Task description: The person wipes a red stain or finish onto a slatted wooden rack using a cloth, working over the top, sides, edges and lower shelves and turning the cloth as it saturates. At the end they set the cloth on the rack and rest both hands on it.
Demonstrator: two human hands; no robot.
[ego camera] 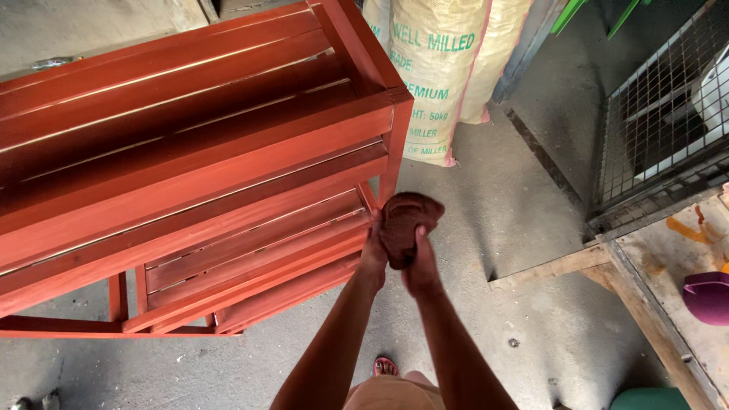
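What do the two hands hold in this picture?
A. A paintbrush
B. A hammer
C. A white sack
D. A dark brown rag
D. Both the left hand and the right hand grip a crumpled dark brown rag between them, in front of the corner of the red-brown wooden shelf; the sacks stand untouched behind it.

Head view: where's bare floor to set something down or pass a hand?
Bare concrete floor lies open between the red slatted rack, the printed sacks and the wire cage. More lies in front of the rack, bottom left. It is crowded at the rack's corner post, where both hands, left hand and right hand, grip a brown cloth.
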